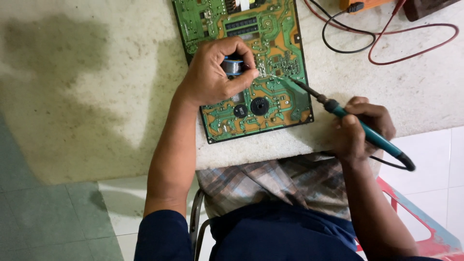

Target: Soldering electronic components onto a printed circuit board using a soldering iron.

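A green and orange circuit board (270, 104) lies solder side up on a pale stone counter (96, 96). My left hand (215, 72) rests on the board and grips a small spool of solder wire (233, 65), feeding the wire end toward the joints. My right hand (361, 126) holds a teal-handled soldering iron (360, 126) like a pen. Its metal tip (290, 82) touches the board just right of my left thumb. Two round black parts (251, 107) sit on the board below my left hand.
Red and black test leads (386, 43) loop over the counter at the top right, running to an orange meter (360, 5) at the top edge. The counter's front edge (290, 152) is near my lap. A red chair frame (425, 222) is at lower right over a tiled floor.
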